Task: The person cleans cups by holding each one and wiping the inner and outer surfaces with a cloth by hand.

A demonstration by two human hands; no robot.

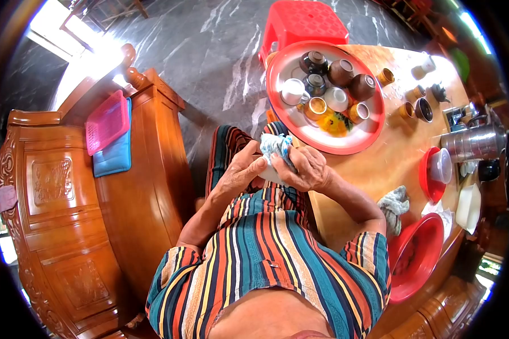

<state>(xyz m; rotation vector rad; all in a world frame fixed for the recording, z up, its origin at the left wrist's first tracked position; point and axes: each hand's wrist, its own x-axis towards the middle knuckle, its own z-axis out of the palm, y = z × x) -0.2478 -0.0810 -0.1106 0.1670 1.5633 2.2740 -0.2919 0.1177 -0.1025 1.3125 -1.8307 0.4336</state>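
Observation:
Above my lap, my left hand [246, 168] is closed round a white piece of crockery [270, 171], probably a cup or small bowl, mostly covered. A light blue and white cloth [273, 146] is bunched over it, gripped in the curled fingers of my right hand [302, 168]. Close beyond my right hand lies a large round red-rimmed tray [353, 146]. On it stand several cups, among them a white mug [293, 91], a brown cup [341, 73] and a yellow-lined cup [315, 107]. Many are upside down.
The tray rests on a wooden table [345, 203] to my right. Further along are a grey cloth [394, 204], a red basin [418, 260], a metal kettle [474, 142] and small cups. A red stool [308, 22] stands beyond. Wooden furniture [147, 152] holds a pink basket [107, 121].

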